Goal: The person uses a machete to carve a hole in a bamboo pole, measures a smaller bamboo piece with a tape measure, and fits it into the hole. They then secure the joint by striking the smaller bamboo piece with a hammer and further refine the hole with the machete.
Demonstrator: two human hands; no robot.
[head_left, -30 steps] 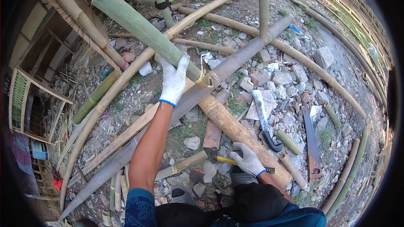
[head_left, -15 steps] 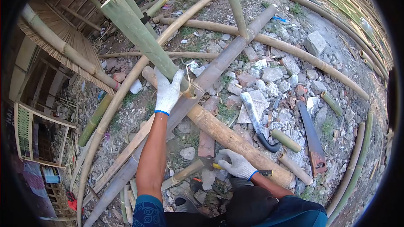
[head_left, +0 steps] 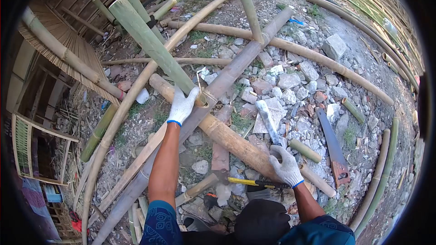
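Note:
My left hand [head_left: 182,105], in a white work glove with a blue cuff, is closed around the lower end of a thick green bamboo pole [head_left: 152,45]. The pole leans up to the left, its foot at a cut hole in a long grey-brown bamboo pole [head_left: 231,76]. My right hand [head_left: 287,167], gloved alike, has its fingers curled over the handle of a machete [head_left: 269,120], whose pale blade lies on the rubble. That handle is mostly hidden by the hand. Left of it rests a hammer [head_left: 247,181] with a yellow and black handle.
A handsaw [head_left: 331,145] lies at the right near short bamboo offcuts [head_left: 305,150]. A thick tan bamboo pole [head_left: 240,145] passes under the grey-brown one. Broken stones [head_left: 335,46] cover the ground. Another green pole [head_left: 247,9] stands in the far end of the grey-brown bamboo.
My right hand has moved right and up, from beside the hammer's handle to the machete's handle. My left hand keeps its hold on the green pole. The view has shifted slightly.

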